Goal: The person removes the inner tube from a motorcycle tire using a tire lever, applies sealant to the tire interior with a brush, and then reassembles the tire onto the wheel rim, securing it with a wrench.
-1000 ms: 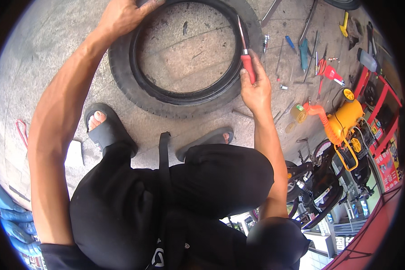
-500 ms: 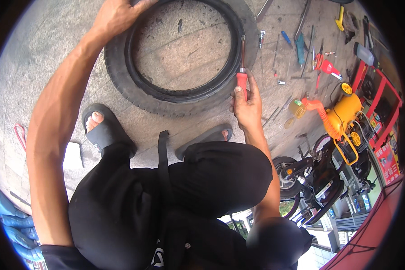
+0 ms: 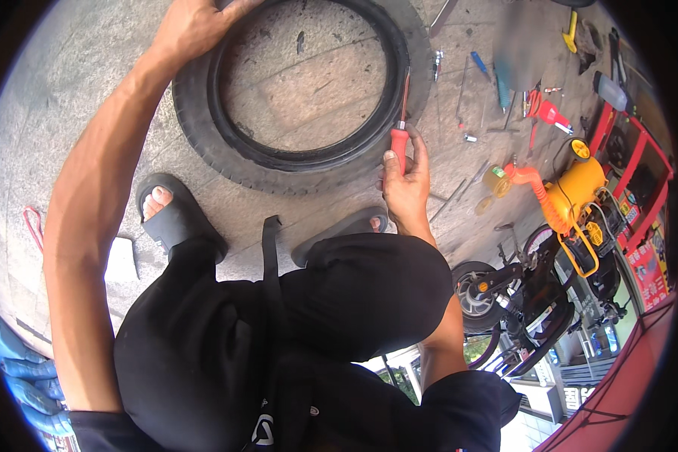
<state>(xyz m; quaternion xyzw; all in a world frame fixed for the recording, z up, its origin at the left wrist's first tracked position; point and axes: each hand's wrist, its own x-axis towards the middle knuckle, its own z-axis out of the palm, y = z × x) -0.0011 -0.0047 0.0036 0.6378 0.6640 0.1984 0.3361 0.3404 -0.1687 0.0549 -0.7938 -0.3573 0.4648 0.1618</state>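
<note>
A black tire (image 3: 301, 175) lies flat on the ground in front of me, its hole showing the floor inside. My left hand (image 3: 196, 24) grips the far left part of the tire; its thumb reaches over the inner edge and the other fingertips are cut off by the frame. My right hand (image 3: 408, 177) is closed round the red handle of a screwdriver (image 3: 399, 143). The shaft points away from me, over the near right part of the tire; whether the tip touches the rubber I cannot tell.
Right of the tire lie several loose tools, including a blue-handled screwdriver (image 3: 480, 64), red-handled scissors (image 3: 533, 104) and a yellow-handled tool (image 3: 570, 32). A grey blur (image 3: 518, 41) crosses the teal tool (image 3: 503, 94). Farther right stand an orange-yellow compressor (image 3: 576, 192) and a motorbike (image 3: 520, 294).
My right hand and the screwdriver have shifted slightly left and nearer to me. A grey blur has appeared over the teal tool. My left hand stays on the tire.
</note>
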